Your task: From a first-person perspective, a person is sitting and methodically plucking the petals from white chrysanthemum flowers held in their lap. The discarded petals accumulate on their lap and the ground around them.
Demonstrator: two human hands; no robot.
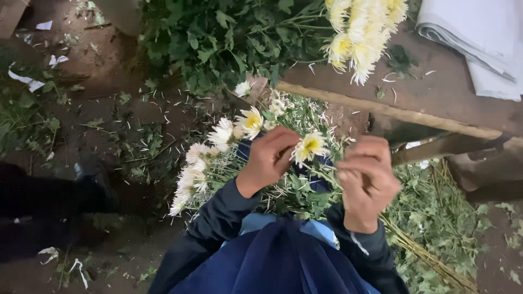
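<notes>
- Dirt floor [125,114], littered with leaves, lies beyond my hands.
- My left hand [268,158] is clamped on a white chrysanthemum bunch [218,158], one bloom [309,146] between both hands.
- My right hand [366,177] curls shut on stems beside it.
- Wooden counter [436,92] sits beyond my right hand.

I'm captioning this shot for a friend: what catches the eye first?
Mid-frame, the left hand and right hand work at a white, yellow-centred flower on a bunch held against the body. More flowers lie on the wooden table at top right; leaf scraps litter the dirt floor.
</notes>
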